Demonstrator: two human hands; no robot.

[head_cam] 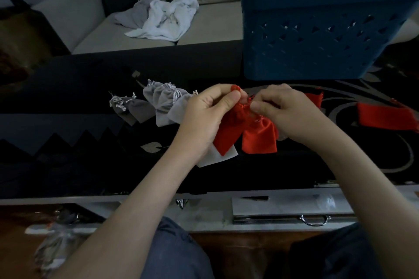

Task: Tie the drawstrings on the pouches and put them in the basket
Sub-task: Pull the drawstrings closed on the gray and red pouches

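While curled, hands on red pouch.

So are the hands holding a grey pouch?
No, the left hand and right hand grip a red pouch, while the grey pouches lie off to the left.

Head-worn view, facing forward and down, close above table

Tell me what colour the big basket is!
The basket is blue, with little triangle holes in its wall; the head view shows it.
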